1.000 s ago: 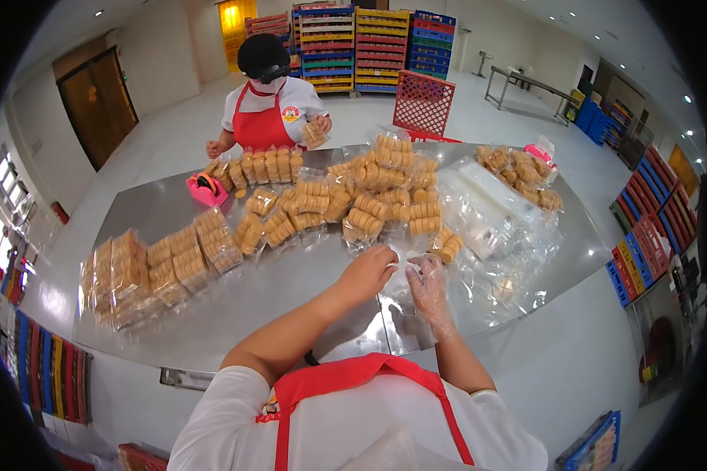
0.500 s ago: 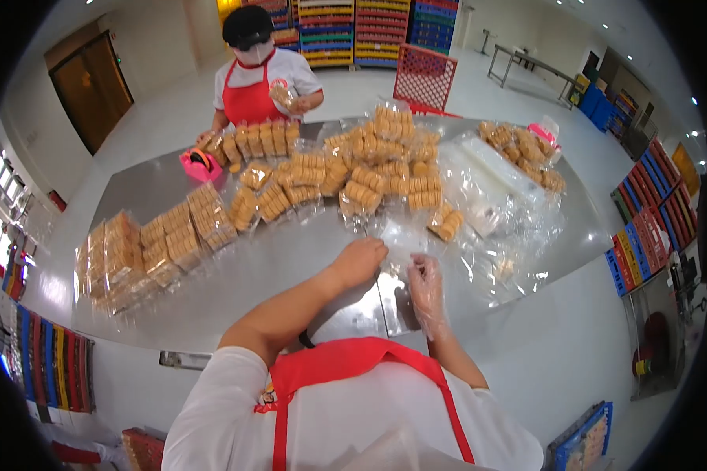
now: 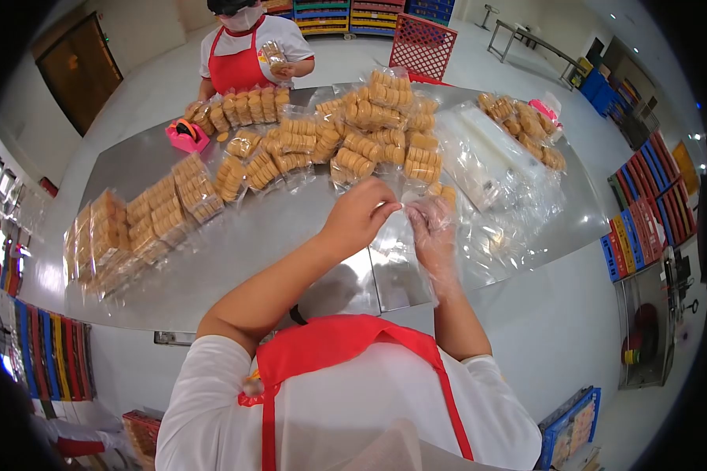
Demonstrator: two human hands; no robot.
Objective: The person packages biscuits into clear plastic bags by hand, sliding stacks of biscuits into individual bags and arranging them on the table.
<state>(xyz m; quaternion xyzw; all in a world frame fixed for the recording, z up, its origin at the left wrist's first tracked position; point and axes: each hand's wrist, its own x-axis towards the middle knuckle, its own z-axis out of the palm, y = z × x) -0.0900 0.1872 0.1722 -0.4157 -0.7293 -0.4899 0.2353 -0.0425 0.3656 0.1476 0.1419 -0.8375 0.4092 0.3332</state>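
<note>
My left hand (image 3: pixel 361 216) is bare, its thumb and fingers pinched on the edge of a clear plastic bag (image 3: pixel 397 235). Close beside it on the right, my right hand (image 3: pixel 434 228), in a clear plastic glove, is closed on the same thin film. The bag's outline is hard to make out against the steel. Just beyond my hands lie heaped packs of round biscuits (image 3: pixel 355 161). Filled packs (image 3: pixel 153 213) stand in rows at the left of the table. Loose clear bags (image 3: pixel 499 228) spread out to the right of my right hand.
A co-worker in a red apron (image 3: pixel 236 67) holds a biscuit pack (image 3: pixel 273 56) across the steel table (image 3: pixel 291 267). A pink tape dispenser (image 3: pixel 187 137) sits at the back left. More packs (image 3: pixel 526 125) lie at the back right; a red crate (image 3: pixel 423 49) stands behind.
Both hands have risen from the table surface and come together at the film. The view has tilted down, so the table and co-worker appear higher.
</note>
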